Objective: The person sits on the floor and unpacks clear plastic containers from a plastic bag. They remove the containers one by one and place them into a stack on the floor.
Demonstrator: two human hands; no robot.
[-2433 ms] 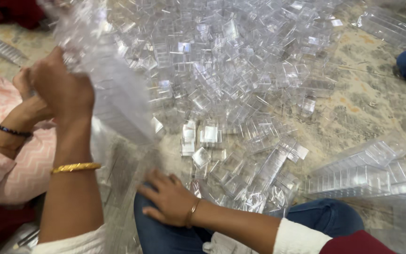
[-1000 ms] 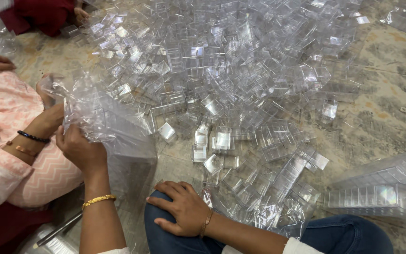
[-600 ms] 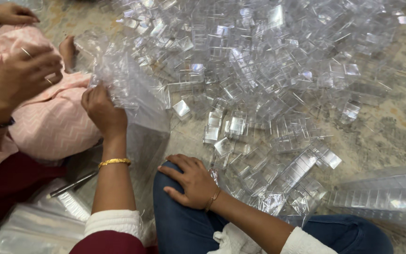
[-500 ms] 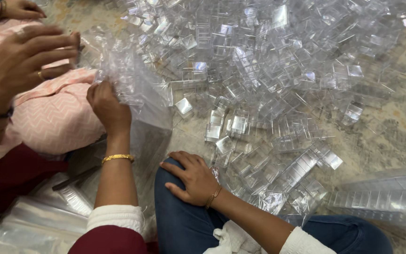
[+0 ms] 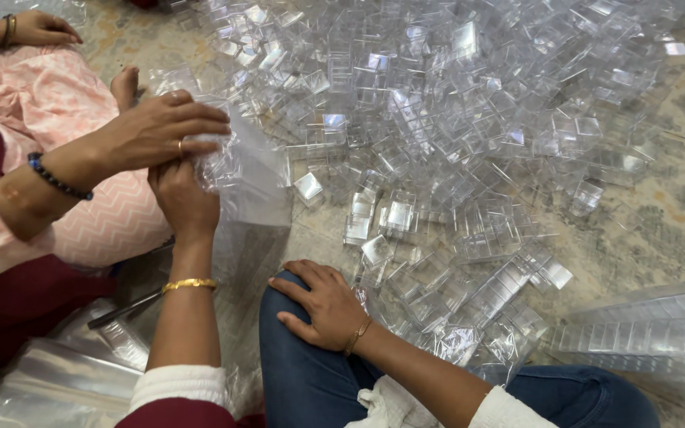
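Observation:
My left hand, with a gold bangle on the wrist, is closed on the upper edge of a clear plastic bag that stands on the floor. A co-worker's hand, with a dark bead bracelet on its wrist, grips the same bag edge from the left, just above my hand. My right hand lies flat on my knee in blue jeans, fingers apart, holding nothing. A big heap of small clear plastic boxes covers the floor ahead and to the right of the bag.
The co-worker in pink clothes sits at the left, their other hand at the top left. Stacked clear trays lie at the lower right. Folded plastic bags and a thin dark tool lie at the lower left.
The co-worker's hand has come down onto the top of the bag beside my left hand. My left hand keeps its hold. My right hand stays on my knee.

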